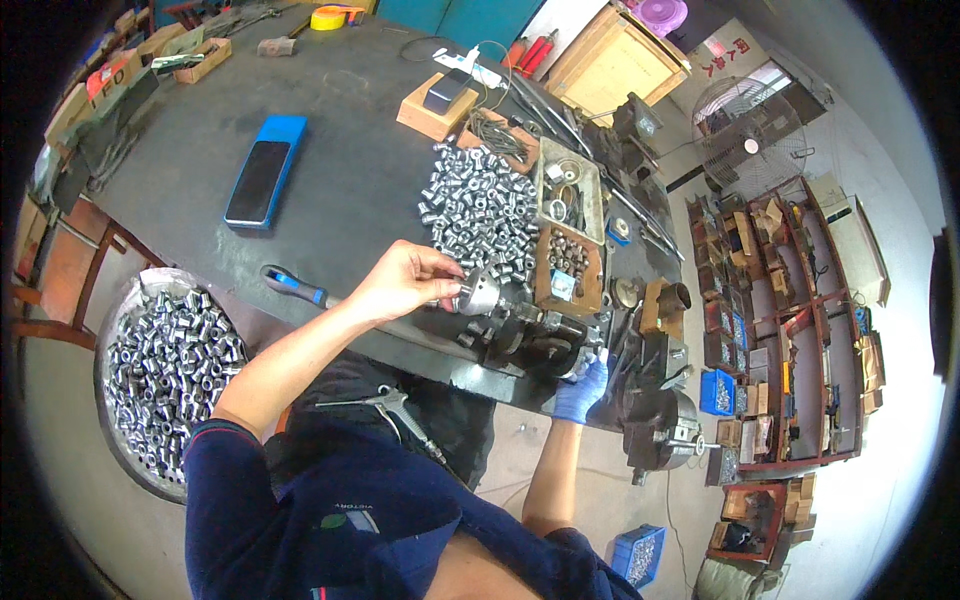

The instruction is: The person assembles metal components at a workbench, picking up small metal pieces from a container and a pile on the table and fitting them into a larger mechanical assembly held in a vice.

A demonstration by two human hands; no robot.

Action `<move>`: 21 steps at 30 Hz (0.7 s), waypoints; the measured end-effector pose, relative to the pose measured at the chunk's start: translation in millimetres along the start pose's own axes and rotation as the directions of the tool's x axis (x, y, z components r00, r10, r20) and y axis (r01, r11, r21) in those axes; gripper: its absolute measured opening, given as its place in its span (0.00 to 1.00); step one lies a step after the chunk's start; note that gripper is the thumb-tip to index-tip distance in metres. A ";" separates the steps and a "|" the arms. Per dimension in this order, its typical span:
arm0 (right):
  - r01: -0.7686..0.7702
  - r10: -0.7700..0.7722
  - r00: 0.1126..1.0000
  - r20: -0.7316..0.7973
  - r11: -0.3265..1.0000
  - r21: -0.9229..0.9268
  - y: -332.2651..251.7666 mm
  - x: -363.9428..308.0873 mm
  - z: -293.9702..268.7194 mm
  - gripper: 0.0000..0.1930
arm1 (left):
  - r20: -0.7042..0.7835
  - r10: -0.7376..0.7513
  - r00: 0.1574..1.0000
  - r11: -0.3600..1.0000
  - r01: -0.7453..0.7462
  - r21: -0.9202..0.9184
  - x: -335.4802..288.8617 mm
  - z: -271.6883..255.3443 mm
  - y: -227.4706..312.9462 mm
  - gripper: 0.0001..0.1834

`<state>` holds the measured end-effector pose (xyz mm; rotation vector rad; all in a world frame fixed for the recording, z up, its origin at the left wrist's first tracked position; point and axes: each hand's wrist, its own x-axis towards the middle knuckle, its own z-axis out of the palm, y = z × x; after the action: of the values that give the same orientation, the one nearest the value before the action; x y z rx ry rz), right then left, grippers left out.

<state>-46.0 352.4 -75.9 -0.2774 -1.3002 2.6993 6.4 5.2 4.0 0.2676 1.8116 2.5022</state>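
My bare left hand (405, 282) is closed, thumb and fingers pinched at the face of a round metal chuck (482, 293). A small metal fitting seems to sit in the pinch, mostly hidden by the fingers. The chuck belongs to a dark bench fixture (530, 335) mounted along the table's near edge. At the fixture's other end is my right hand (581, 392) in a blue glove, its fingers curled around a part that the glove hides. Just beyond my left hand lies a large heap of shiny metal fittings (480, 205).
A round metal basin (107, 405) of fittings stands at lower left. On the dark table (340, 160) are a blue-cased phone (265, 175), a blue-handled tool (292, 284) and a parts box (541, 292). An air gun (395, 405) hangs near my lap; a bench vise (660, 425) stands right.
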 end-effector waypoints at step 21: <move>-0.257 0.209 0.958 0.198 0.929 0.266 -51.1 89.5 54.3 0.23 | -0.053 0.079 0.995 0.996 -0.076 0.055 0.8 8.3 -7.9 0.08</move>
<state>-143.3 360.5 -12.2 -0.1873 -0.9368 3.1272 6.4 15.6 -0.9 0.2793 1.9261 2.5399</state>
